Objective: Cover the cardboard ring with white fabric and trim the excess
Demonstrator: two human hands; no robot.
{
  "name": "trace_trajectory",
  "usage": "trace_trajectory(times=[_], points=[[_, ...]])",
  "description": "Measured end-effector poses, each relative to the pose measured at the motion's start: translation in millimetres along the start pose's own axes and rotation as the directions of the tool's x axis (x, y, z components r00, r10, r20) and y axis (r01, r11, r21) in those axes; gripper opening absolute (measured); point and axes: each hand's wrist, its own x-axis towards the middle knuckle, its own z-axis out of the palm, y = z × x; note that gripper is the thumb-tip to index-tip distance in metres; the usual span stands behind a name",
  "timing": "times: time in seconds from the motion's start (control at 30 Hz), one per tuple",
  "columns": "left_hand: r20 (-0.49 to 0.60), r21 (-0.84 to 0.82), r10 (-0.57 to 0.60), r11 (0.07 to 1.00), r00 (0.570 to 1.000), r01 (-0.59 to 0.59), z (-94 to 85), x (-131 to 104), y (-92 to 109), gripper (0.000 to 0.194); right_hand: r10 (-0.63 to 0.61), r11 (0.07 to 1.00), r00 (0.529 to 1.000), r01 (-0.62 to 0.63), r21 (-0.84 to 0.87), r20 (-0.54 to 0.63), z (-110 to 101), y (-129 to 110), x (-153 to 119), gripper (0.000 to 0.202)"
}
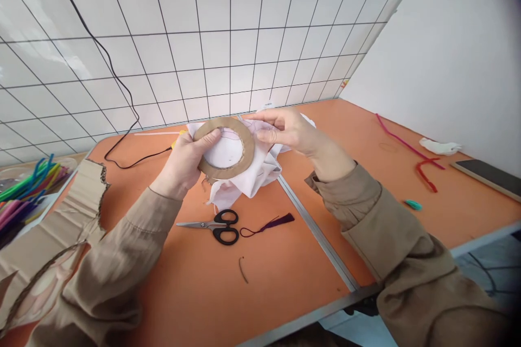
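My left hand (185, 160) grips the left side of a brown cardboard ring (247, 154), its thumb on the ring's inner edge. White cloth (260, 173) lies behind the ring, shows through its opening and hangs below it. My right hand (287, 133) pinches the cloth just right of the ring. Below them, black-handled scissors (220, 226) rest on the orange table (195, 293), blades pointing left. A dark purple tassel (280, 221) with a looped cord lies right of the scissors. A thin brown scrap (243, 270) is nearer the front edge.
Cut cardboard (77, 200) and bundled coloured pipe cleaners (24, 187) are at the left. A black cable (122, 165) runs behind my left hand. At the right are pink (402, 138) and red pipe cleaners (425, 176), a teal bundle (413, 205), white tissue (439, 146) and a phone-like dark slab (488, 178).
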Motion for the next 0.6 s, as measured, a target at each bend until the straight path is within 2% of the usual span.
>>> trace_trajectory(times=[0.17,0.23,0.3,0.4,0.47,0.6], points=[[-0.148,-0.064,-0.063,0.996,0.987,0.054,-5.8,5,6,0.018,0.057,0.995,0.980,-0.041,0.087,-0.192,-4,13,5,0.038],[-0.183,-0.084,-0.077,0.995,0.980,0.062,-6.2,6,8,0.016,0.097,0.983,0.979,-0.065,0.171,-0.181,-1,13,6,0.043],[-0.192,-0.090,-0.078,0.994,0.978,0.061,-6.4,6,8,0.017,0.155,0.953,0.984,-0.124,0.275,-0.093,2,10,5,0.044],[-0.192,-0.071,-0.056,0.997,0.980,0.043,-7.4,6,6,0.022,0.222,0.908,0.975,-0.201,0.367,-0.015,4,6,4,0.031],[-0.183,-0.051,-0.022,0.999,0.983,0.013,-8.1,6,5,0.025,0.226,0.896,0.973,-0.189,0.401,-0.046,4,5,4,0.024],[-0.155,-0.007,0.064,0.998,0.986,-0.066,-8.1,5,4,0.027,0.196,0.867,0.972,-0.111,0.485,-0.128,5,4,4,0.028]])
